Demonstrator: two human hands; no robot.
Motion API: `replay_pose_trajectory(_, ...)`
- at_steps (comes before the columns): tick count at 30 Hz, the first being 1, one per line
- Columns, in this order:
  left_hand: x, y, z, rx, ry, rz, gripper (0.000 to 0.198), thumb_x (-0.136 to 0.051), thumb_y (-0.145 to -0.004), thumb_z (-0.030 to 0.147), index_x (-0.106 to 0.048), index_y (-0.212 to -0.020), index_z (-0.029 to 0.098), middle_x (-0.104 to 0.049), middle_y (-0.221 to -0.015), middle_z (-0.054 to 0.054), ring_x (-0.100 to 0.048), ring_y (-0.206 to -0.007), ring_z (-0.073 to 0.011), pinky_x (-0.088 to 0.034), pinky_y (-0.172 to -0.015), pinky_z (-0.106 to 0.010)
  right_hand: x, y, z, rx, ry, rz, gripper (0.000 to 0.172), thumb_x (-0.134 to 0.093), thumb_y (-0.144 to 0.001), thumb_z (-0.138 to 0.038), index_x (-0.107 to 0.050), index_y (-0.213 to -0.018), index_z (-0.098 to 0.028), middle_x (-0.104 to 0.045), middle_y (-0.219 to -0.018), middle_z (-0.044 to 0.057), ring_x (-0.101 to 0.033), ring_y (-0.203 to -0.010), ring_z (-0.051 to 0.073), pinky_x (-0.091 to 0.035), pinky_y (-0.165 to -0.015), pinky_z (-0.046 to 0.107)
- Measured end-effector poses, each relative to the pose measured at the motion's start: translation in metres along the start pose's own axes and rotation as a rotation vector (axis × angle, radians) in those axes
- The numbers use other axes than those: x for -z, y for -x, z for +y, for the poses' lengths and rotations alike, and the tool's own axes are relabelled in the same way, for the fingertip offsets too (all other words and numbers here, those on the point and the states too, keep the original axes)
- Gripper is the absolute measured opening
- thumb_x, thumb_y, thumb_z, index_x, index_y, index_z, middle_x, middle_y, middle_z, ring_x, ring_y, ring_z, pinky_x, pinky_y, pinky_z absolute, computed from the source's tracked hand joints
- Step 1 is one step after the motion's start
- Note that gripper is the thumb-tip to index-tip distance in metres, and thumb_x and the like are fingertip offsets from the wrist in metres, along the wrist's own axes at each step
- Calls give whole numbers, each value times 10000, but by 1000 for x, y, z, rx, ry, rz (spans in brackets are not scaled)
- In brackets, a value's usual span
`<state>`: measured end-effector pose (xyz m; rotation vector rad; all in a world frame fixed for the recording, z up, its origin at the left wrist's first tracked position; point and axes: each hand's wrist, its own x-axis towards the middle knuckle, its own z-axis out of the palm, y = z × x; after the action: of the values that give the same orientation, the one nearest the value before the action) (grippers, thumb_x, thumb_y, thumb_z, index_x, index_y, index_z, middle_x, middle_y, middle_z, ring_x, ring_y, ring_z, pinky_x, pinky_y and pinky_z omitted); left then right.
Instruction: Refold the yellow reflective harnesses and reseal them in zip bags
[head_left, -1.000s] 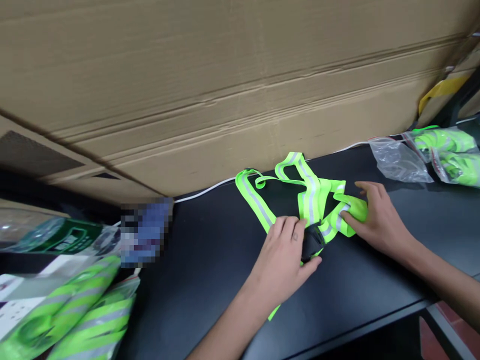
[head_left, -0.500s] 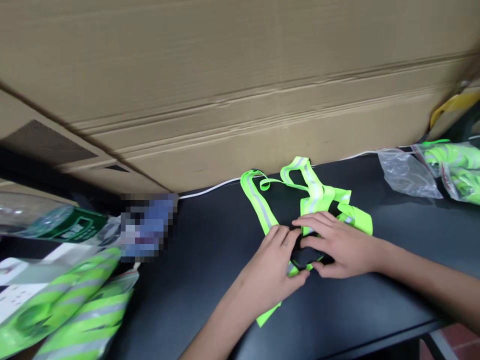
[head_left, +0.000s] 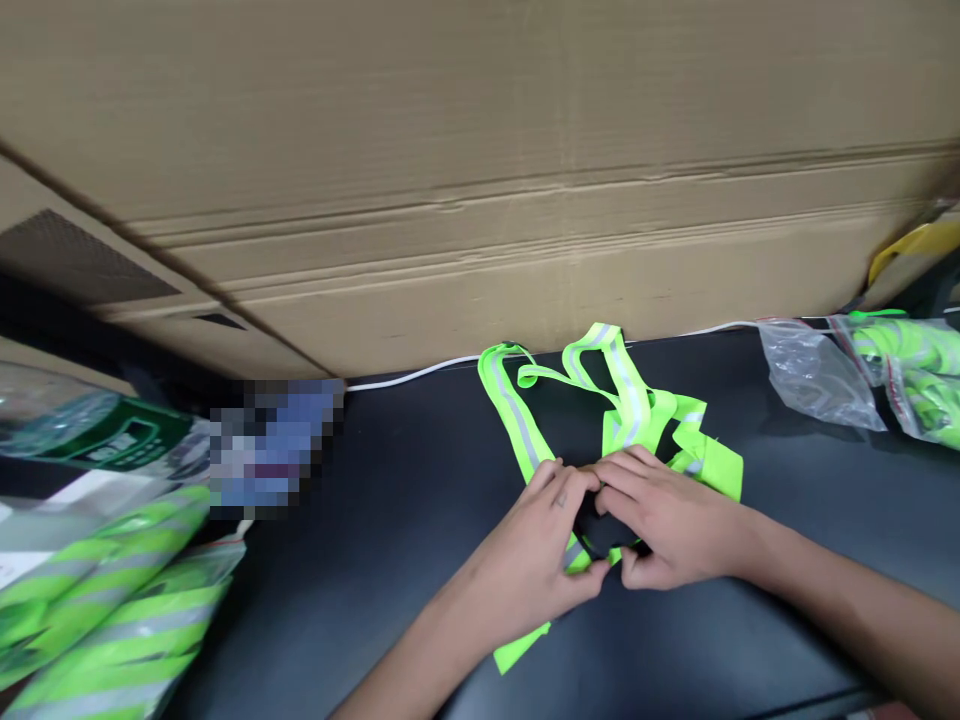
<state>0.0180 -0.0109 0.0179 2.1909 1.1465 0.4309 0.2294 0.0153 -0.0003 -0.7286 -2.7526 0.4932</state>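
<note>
A neon-yellow reflective harness (head_left: pixel 631 400) with grey stripes lies loosely spread on the black table, its loops reaching back to the cardboard. At its near end, my left hand (head_left: pixel 529 550) pinches the strap from the left, thumb and fingers curled. My right hand (head_left: pixel 671 525) grips from the other side, its fingertips meeting those of the left. Between them sits a small black piece (head_left: pixel 595 548), possibly a buckle, mostly covered by the fingers. One strap end (head_left: pixel 521 648) sticks out below my left wrist.
A cardboard sheet (head_left: pixel 480 110) stands behind the black table (head_left: pixel 375 560), with a white cable (head_left: pixel 420 375) along its foot. Bagged reflective straps lie at left (head_left: pixel 127 640) and right (head_left: pixel 934 390), near a clear plastic bag (head_left: pixel 821 375). A green-labelled bottle (head_left: pixel 120 430) lies at left.
Both hands stay at the strap, their fingertips drawn closer together over the black piece. The view has shifted slightly; the rest of the harness lies much as before.
</note>
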Motion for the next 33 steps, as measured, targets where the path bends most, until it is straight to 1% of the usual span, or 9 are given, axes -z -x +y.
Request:
replay_pose_trajectory(4, -6, 1, -4, 6, 24, 39, 453, -766, -750, 185, -493, -1109, 231, -601, -1122, -50, -523, -1143, -273, -508, -973, -439, -3, -1, 4, 32, 49, 28, 242, -566, -743, -258, -627, -958, -165, -626, -1141, 145, -537, -1076, 297, -417, -946, 477)
replay_pose_trajectory(7, -9, 2, -6, -10, 38, 48, 475, -761, -756, 172, -478, -1133, 229, -590, -1165, -59, -506, -1181, -268, -500, -995, -428, -7, 0, 7, 65, 80, 67, 198, -566, -761, -249, -633, -924, -158, -630, -1120, 147, -540, -1066, 292, -418, -940, 469)
replay_pose_trajectory(13, -5, 1, -2, -26, 0, 33, 395, -735, -759, 158, -490, -1061, 228, -600, -1082, -42, -522, -1101, -248, -516, -912, -379, -5, 3, 10, 109, 33, 83, 183, -558, -833, -222, -653, -967, -142, -649, -1022, 130, -569, -968, 260, -483, -896, 436)
replay_pose_trajectory(17, -5, 1, -2, -88, -98, 7, 253, -721, -781, 228, -552, -969, 218, -556, -984, -38, -511, -975, -236, -502, -874, -385, 1, 9, 12, 108, -55, 69, 233, -577, -916, -273, -656, -1075, -122, -657, -1218, 164, -595, -1098, 268, -507, -979, 441)
replay_pose_trajectory(21, -5, 2, -1, -120, -139, -10, 192, -695, -829, 270, -631, -1005, 231, -518, -975, -45, -503, -950, -230, -495, -864, -376, 5, 19, 16, 111, -107, 28, 303, -596, -964, -382, -658, -1135, -139, -613, -1376, 165, -581, -1249, 270, -486, -1081, 455)
replay_pose_trajectory(25, -4, 4, -3, -104, -124, -23, 304, -707, -807, 255, -640, -1102, 222, -533, -999, -53, -521, -970, -233, -503, -886, -385, 8, 31, 23, 151, -86, 61, 352, -626, -963, -369, -637, -1208, -116, -616, -1386, 183, -581, -1288, 269, -496, -1094, 456)
replay_pose_trajectory(28, 0, 7, -8, -66, -98, -20, 365, -736, -759, 230, -642, -1111, 203, -556, -1043, -63, -545, -1027, -245, -495, -948, -410, 9, 38, 28, 90, -88, 91, 261, -639, -956, -347, -656, -1112, -139, -629, -1370, 172, -607, -1262, 256, -529, -1060, 428)
replay_pose_trajectory(31, 4, 9, -9, -47, -92, -50, 322, -733, -749, 205, -656, -1062, 214, -565, -1081, -61, -567, -1049, -243, -503, -952, -411, 12, 39, 28, 15, -81, 74, 253, -668, -927, -370, -662, -1069, -162, -625, -1370, 157, -613, -1253, 254, -551, -1025, 405)
replay_pose_trajectory(33, 6, 10, -6, -71, -114, -74, 287, -714, -764, 192, -653, -1044, 211, -571, -1107, -63, -565, -1070, -241, -507, -957, -410, 15, 36, 25, 23, -53, 61, 284, -673, -915, -381, -671, -1085, -153, -616, -1373, 164, -590, -1277, 273, -528, -1050, 432)
